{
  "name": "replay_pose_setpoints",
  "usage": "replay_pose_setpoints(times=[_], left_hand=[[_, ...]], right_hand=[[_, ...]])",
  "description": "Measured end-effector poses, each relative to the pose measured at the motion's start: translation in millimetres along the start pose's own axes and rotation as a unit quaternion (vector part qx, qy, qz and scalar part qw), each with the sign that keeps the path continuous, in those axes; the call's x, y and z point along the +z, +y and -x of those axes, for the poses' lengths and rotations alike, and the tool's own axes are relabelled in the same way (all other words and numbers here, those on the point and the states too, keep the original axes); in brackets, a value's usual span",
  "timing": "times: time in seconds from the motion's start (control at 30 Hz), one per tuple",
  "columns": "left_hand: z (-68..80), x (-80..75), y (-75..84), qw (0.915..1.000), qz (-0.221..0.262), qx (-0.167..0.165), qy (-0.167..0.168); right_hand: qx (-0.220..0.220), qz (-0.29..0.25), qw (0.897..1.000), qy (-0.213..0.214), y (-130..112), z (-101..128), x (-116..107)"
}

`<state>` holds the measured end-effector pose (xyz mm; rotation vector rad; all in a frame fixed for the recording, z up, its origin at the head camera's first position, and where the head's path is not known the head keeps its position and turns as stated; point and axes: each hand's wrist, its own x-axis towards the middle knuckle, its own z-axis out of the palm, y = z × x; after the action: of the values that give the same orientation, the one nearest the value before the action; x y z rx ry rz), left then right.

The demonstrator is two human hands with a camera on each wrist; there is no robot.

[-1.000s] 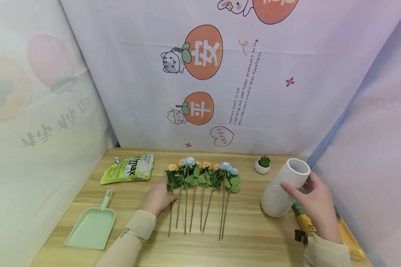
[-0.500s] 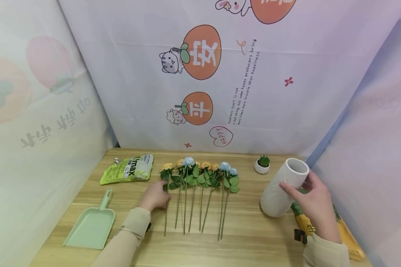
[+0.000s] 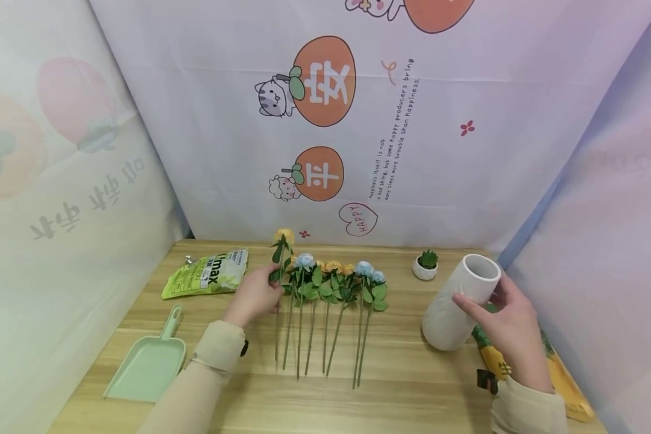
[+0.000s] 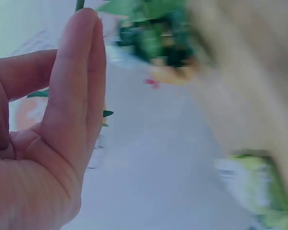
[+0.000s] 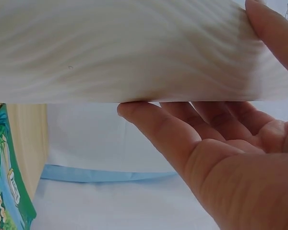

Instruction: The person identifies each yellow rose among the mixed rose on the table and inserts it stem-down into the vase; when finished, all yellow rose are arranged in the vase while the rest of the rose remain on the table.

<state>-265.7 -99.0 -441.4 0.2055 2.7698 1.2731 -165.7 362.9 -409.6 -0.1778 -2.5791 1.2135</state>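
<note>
My left hand (image 3: 257, 294) pinches the stem of a yellow artificial flower (image 3: 284, 236), its bloom raised above the others. In the left wrist view a bit of green stem (image 4: 80, 5) shows at the fingertips. Beside that hand lies a row of artificial flowers with orange-yellow blooms (image 3: 332, 267) and blue blooms (image 3: 364, 269), stems pointing toward me. At the right, my right hand (image 3: 512, 331) grips a white ribbed vase (image 3: 456, 310) near its mouth, thumb on the near side and fingers behind. The vase leans, its opening tipped to the right.
A small potted succulent (image 3: 425, 266) stands at the back. To the left are a green snack pouch (image 3: 208, 276) and a light green dustpan (image 3: 150, 364). Yellow packages (image 3: 569, 386) lie behind the right wrist. Printed cloth (image 3: 222, 150) hangs around the wooden table (image 3: 401, 386).
My left hand has drawn the leftmost yellow flower leftward out of the row, then lifted it so its bloom rises. The right hand and vase have stayed nearly still.
</note>
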Motion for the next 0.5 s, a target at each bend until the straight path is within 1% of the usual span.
replay_pose_setpoints(times=[0.13, 0.2, 0.27, 0.33, 0.37, 0.43, 0.5], left_hand=[[-5.5, -8.3, 38.8, 0.9988, 0.031, 0.038, -0.003], [-9.0, -10.1, 58.0, 0.9968, 0.046, 0.065, -0.003], [-13.3, -9.4, 76.8, 0.9926, 0.066, 0.101, 0.004], [-16.8, -7.3, 96.6, 0.9855, 0.081, 0.148, 0.019], [-18.4, -5.6, 106.4, 0.9806, 0.092, 0.171, 0.026], [-21.3, -1.8, 125.6, 0.9682, 0.112, 0.219, 0.045], [-23.4, 2.4, 144.7, 0.9536, 0.136, 0.261, 0.062]], right_hand=[[-0.002, -0.004, 1.0, 0.002, 0.1, 0.6, -1.3], [-0.003, -0.005, 1.0, 0.002, 0.5, 0.8, -1.9], [-0.005, -0.01, 1.0, 0.001, 1.0, 0.9, -2.1], [-0.006, -0.011, 1.0, 0.0, 1.4, 0.9, -2.0], [-0.006, -0.013, 1.0, -0.001, 1.2, 1.0, -1.7], [-0.006, -0.015, 1.0, -0.002, 1.3, 1.1, -1.1], [-0.004, -0.017, 1.0, -0.003, 0.6, 1.7, -0.4]])
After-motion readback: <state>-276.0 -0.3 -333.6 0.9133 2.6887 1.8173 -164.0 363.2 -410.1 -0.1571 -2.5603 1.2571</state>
